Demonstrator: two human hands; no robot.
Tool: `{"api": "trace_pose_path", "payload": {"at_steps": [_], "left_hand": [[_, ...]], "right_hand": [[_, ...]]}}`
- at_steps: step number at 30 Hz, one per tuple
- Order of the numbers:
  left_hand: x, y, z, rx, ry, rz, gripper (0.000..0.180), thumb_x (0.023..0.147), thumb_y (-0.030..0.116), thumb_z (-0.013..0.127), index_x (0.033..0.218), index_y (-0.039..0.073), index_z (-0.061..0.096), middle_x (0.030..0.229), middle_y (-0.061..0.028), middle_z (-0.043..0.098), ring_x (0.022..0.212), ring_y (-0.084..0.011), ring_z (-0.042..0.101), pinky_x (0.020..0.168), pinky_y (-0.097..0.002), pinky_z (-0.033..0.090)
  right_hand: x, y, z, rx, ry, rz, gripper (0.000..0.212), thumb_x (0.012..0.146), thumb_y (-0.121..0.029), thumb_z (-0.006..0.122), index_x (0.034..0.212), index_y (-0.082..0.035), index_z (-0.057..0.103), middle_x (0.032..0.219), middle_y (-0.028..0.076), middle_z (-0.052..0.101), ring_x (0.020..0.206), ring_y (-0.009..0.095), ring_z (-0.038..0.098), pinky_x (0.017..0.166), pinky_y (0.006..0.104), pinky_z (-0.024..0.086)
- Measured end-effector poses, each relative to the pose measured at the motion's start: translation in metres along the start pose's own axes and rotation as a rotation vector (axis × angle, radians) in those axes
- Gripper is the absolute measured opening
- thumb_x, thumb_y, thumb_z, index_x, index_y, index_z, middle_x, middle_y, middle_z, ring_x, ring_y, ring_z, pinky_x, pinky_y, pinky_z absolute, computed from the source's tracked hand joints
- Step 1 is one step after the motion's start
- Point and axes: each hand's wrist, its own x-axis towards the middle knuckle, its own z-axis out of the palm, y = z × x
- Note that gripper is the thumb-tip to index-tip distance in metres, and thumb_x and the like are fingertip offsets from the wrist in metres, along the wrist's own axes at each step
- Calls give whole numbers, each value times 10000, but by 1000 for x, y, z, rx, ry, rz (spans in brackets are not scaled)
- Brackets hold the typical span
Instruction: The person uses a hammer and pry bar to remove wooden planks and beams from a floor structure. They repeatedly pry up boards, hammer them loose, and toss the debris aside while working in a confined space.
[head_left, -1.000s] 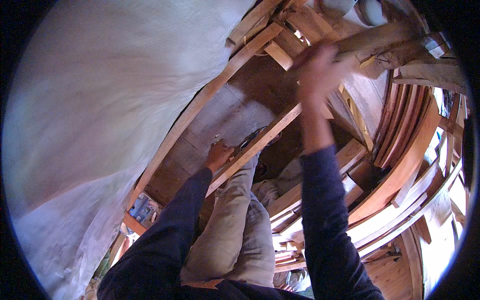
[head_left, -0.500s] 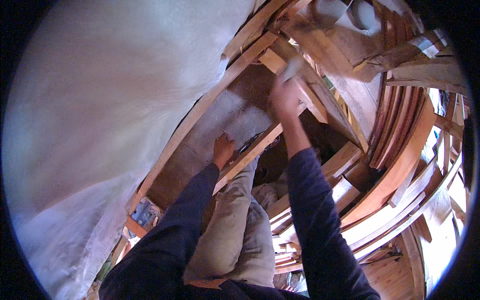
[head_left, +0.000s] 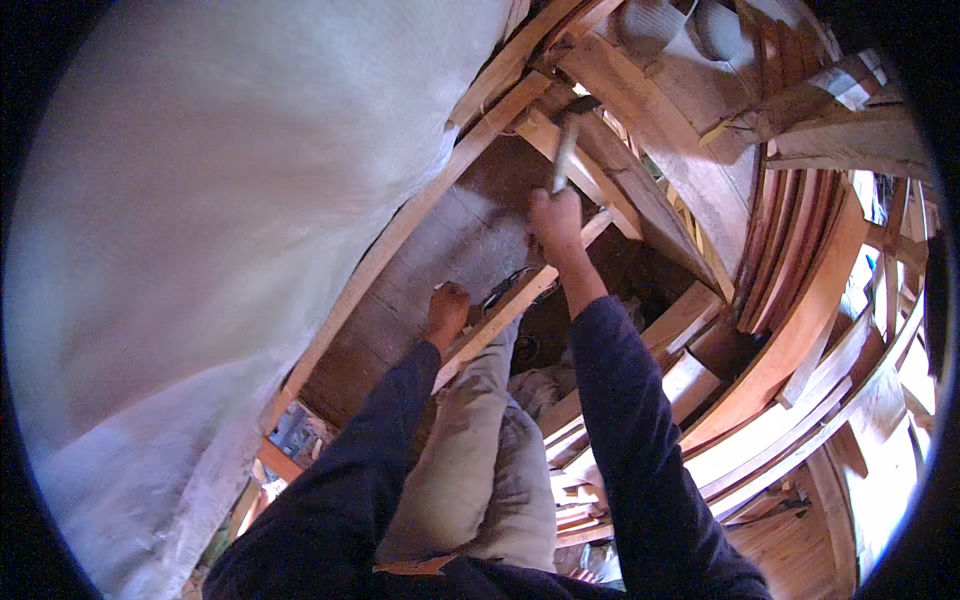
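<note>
Stacked timber planks (head_left: 800, 330) crowd the space right of both hands, white sheeting (head_left: 200, 220) to their left. The right hand (head_left: 556, 222) grips a hammer (head_left: 566, 150) raised above it. The left hand (head_left: 447, 310) presses a wooden slat (head_left: 500, 318).

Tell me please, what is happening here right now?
A person in dark sleeves is working on a wooden frame. The right hand grips the handle of a hammer, its head raised near the upper beams. The left hand presses on a light wooden batten that runs diagonally across the frame. A white sheet covers the left side, and many curved wooden planks lie on the right. The person's legs in beige trousers show below.
</note>
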Motion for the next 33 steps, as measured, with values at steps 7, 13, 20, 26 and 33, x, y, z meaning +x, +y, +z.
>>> {"api": "trace_pose_path", "payload": {"at_steps": [7,13,20,26,33], "left_hand": [[-14,33,-57,-245,108,-153,179,795,142,553,838,-29,582,837,-235,631,821,-397,615,736,-467,481],[-6,15,-30,77,-153,79,205,801,173,566,837,-28,582,857,-240,623,834,-430,596,750,-508,455],[-26,28,-48,-418,-19,-436,215,803,174,550,793,-38,581,842,-244,622,849,-379,611,749,-497,457],[-28,57,-82,-173,73,-126,193,803,155,544,797,-29,602,760,-223,633,763,-343,645,680,-465,480],[-3,43,-72,-458,57,-401,245,854,204,548,893,-17,647,894,-238,648,860,-434,599,746,-498,450]], "right_hand": [[-59,-162,-127,430,311,-623,184,905,-191,518,790,-50,488,552,28,495,424,126,497,391,294,422],[24,-1,-13,32,96,-110,112,884,-126,538,850,-22,514,633,59,527,510,144,531,454,309,432],[-56,-141,-118,308,185,-422,189,850,-109,556,937,57,535,677,155,614,596,272,616,561,387,490],[-10,-30,-9,-11,-68,-136,234,847,-177,571,927,43,572,869,262,616,871,397,610,762,437,474],[-98,61,-13,390,-210,277,174,877,-124,538,993,-14,468,682,59,515,487,152,528,409,321,452]]}}
